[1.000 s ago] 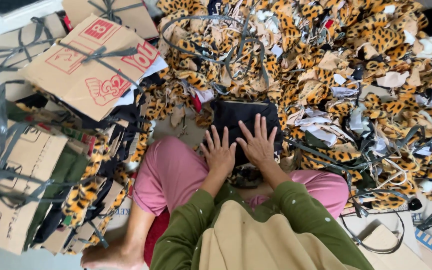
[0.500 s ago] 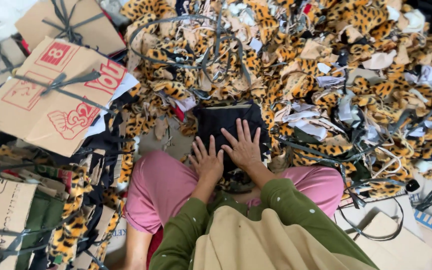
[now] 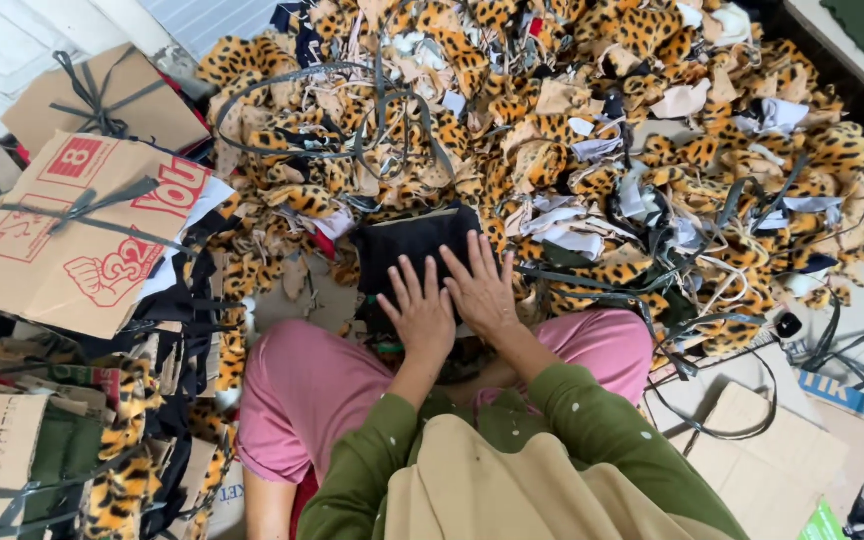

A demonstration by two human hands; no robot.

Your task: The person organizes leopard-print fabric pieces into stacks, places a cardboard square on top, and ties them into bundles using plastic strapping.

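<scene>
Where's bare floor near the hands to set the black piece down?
Both hands, left hand and right hand, lie flat on the black fabric piece. The nearest bare patch is a small floor gap between the pink knee and the leopard-print scrap heap. Flat cardboard lies at right. Ahead and left, among strapped bundles, it is crowded.

even, soft daylight, brightest at upper left w/ slight washout on the white wall. shadows faint. centre sharp; edges bend a bit, wide-angle. upper right corner darker. no real blur.
</scene>
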